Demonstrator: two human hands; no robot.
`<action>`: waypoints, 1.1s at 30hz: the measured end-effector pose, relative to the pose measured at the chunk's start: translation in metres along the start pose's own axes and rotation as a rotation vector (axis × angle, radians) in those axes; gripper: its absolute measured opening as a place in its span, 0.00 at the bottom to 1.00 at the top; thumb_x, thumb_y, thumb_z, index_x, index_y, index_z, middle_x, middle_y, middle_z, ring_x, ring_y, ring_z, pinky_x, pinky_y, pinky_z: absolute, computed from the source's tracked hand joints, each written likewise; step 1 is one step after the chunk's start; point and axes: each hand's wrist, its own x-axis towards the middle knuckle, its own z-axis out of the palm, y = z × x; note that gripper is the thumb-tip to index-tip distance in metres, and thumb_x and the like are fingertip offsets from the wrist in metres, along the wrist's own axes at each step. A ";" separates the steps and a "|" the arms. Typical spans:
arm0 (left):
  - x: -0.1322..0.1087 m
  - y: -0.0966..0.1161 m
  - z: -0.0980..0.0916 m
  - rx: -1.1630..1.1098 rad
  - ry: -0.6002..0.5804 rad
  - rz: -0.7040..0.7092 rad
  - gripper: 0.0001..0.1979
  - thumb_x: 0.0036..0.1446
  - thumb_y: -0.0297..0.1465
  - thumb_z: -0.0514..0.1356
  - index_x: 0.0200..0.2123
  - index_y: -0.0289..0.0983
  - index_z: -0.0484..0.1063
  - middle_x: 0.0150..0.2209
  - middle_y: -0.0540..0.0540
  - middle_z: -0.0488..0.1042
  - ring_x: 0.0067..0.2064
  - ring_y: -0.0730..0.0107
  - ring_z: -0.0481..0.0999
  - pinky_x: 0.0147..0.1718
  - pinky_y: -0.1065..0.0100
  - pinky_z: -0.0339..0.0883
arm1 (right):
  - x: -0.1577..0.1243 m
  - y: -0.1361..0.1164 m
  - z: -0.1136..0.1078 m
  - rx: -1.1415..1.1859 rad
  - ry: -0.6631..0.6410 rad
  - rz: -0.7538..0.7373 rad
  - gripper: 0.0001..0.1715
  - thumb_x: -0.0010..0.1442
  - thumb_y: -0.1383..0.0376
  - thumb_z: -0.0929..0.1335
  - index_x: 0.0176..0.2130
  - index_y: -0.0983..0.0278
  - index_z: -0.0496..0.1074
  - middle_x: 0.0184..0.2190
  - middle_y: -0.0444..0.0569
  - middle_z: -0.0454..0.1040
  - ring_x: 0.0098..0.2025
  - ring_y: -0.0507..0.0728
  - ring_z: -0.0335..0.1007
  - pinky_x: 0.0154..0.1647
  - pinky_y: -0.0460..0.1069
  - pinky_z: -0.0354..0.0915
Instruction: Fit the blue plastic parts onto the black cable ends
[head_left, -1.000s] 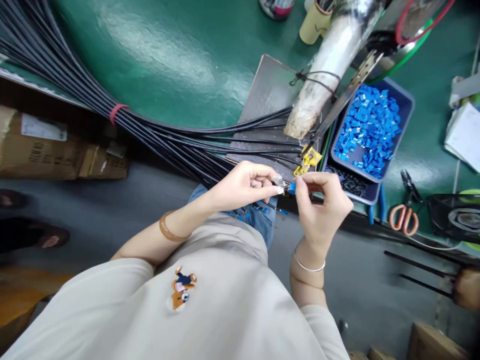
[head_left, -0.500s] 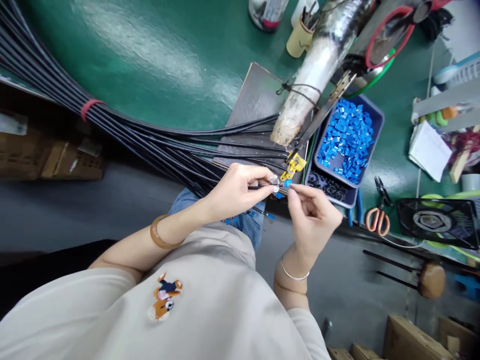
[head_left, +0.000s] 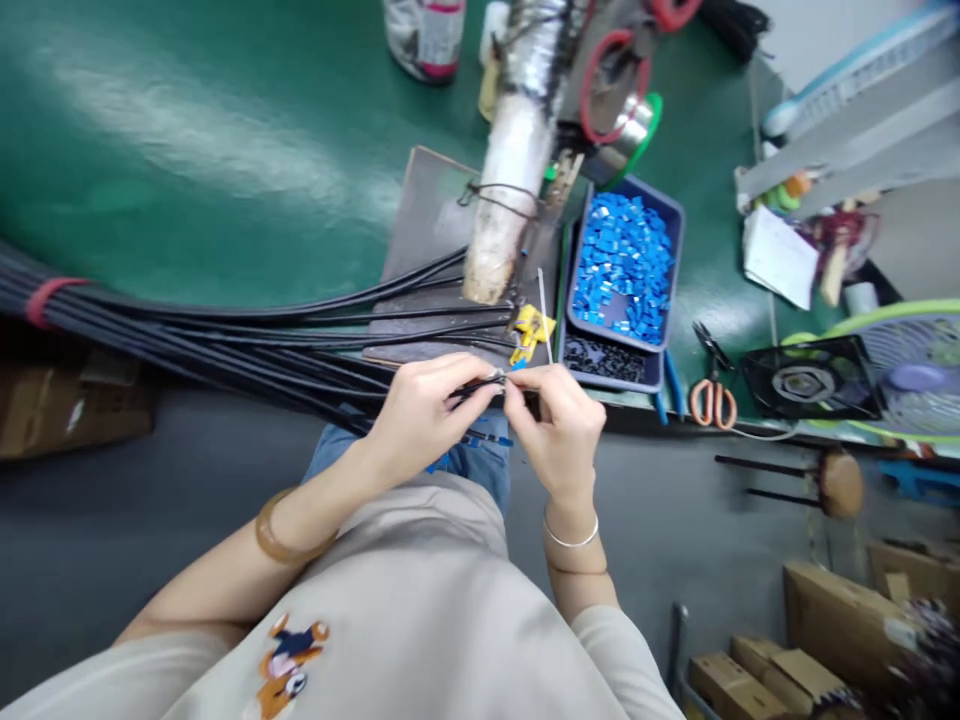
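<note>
My left hand (head_left: 431,410) pinches a black cable (head_left: 471,386) near its end, thumb and forefinger pressed together. Fingertips of my right hand (head_left: 559,425) are closed at that same cable end, touching or nearly touching the left fingertips. Whatever small piece sits between the right fingers is hidden. Just beyond the hands is a yellow fixture (head_left: 532,332) under a foil-wrapped duct (head_left: 517,165), with a bit of blue by it. The bundle of black cables (head_left: 225,330) runs in from the left, tied with a red band (head_left: 46,300). Blue-tipped cable ends (head_left: 491,438) show below my hands.
A bin of blue connectors (head_left: 626,265) stands right of the fixture, over a tray of small black parts (head_left: 604,360). Farther right lie orange-handled scissors (head_left: 712,400) and a black fan (head_left: 814,380). A grey board (head_left: 427,215) lies on the green table (head_left: 262,200).
The view has shifted right, so the bench things appear farther left. My right hand has closed in on my left hand at the cable end; the fingertips were apart before.
</note>
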 end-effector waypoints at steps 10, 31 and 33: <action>-0.005 0.004 -0.001 -0.048 -0.016 -0.117 0.04 0.61 0.28 0.57 0.36 0.37 0.72 0.27 0.50 0.75 0.26 0.75 0.72 0.28 0.74 0.65 | 0.004 -0.004 0.003 0.224 0.031 0.191 0.05 0.59 0.69 0.67 0.30 0.63 0.71 0.25 0.39 0.71 0.20 0.44 0.55 0.24 0.43 0.57; 0.000 -0.004 -0.015 -0.694 -0.256 -0.463 0.13 0.56 0.35 0.63 0.27 0.32 0.66 0.19 0.55 0.58 0.21 0.83 0.55 0.18 0.77 0.48 | 0.004 0.009 -0.017 -0.003 -0.066 -0.156 0.17 0.58 0.72 0.71 0.46 0.56 0.75 0.36 0.43 0.76 0.33 0.48 0.73 0.29 0.44 0.66; 0.000 -0.005 -0.015 -0.700 -0.263 -0.446 0.12 0.56 0.34 0.63 0.27 0.32 0.67 0.20 0.55 0.58 0.21 0.83 0.55 0.19 0.76 0.48 | 0.005 0.010 -0.017 -0.017 -0.106 -0.185 0.15 0.59 0.72 0.71 0.45 0.57 0.75 0.36 0.43 0.76 0.34 0.49 0.74 0.30 0.44 0.67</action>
